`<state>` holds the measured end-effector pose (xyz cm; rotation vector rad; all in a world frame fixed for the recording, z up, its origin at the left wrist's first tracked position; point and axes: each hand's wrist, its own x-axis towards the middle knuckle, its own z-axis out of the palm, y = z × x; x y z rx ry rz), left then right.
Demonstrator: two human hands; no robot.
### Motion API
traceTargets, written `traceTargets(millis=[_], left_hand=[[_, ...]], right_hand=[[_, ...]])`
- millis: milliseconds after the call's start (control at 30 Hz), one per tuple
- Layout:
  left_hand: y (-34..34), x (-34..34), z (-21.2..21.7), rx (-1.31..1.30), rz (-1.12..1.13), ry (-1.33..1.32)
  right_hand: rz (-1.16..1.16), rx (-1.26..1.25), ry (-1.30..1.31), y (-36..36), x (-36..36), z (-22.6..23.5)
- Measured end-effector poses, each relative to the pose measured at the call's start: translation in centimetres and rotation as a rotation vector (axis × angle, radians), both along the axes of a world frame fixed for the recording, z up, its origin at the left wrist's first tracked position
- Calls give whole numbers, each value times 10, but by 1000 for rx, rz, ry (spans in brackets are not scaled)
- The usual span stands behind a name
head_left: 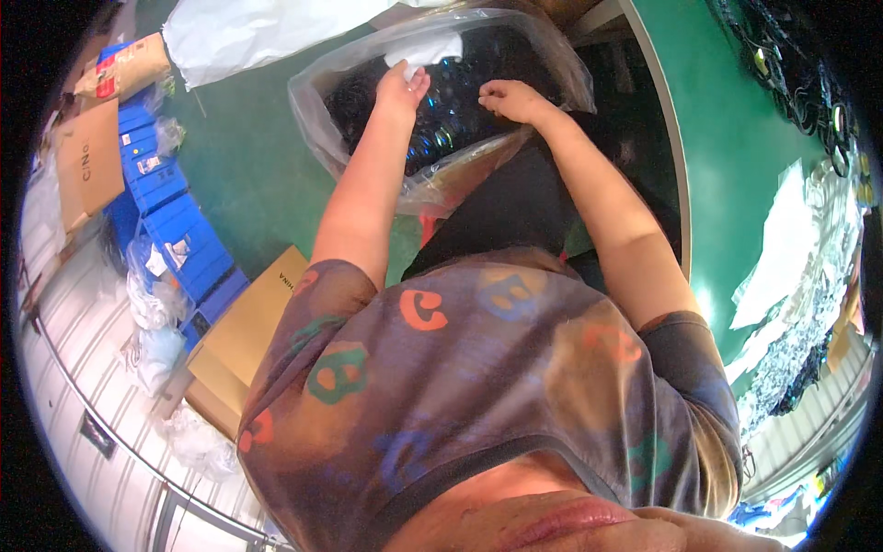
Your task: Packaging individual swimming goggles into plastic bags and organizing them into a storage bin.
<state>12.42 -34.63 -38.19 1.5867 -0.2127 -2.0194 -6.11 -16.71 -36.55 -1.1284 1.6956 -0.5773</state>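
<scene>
My left hand [401, 90] is closed on a thin white piece [440, 50], cloth or paper, which spreads out past my fingertips. Below it lies a heap of black, glossy items [469, 92] with bluish glints; their kind is too unclear to name. A clear plastic bag [317, 120] surrounds the heap, its rim opened wide. Over the right part of the heap, my right hand [515, 99] has its fingers curled and pinched; anything between them is too small to make out.
Blue boxes [198, 244] and cardboard cartons [90, 170] line the left side. A white sheet [248, 41] lies at the far left on the green floor [235, 138]. Black cables [805, 92] and crumpled clear plastic [791, 340] are at the right.
</scene>
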Motion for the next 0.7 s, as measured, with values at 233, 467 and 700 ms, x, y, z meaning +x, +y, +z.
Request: traceTargets(millis=[233,467,700], left_hand=[[-52,-39,-47,30,74,52],[-65,-62,-36,-138,144,81],[10,37,-15,-168,-466,141]], right_hand=[[30,29,-11,-9,1,12],[-31,56,-119,-9,-4,-2],[-55,115,-209,-18,-5,-5]])
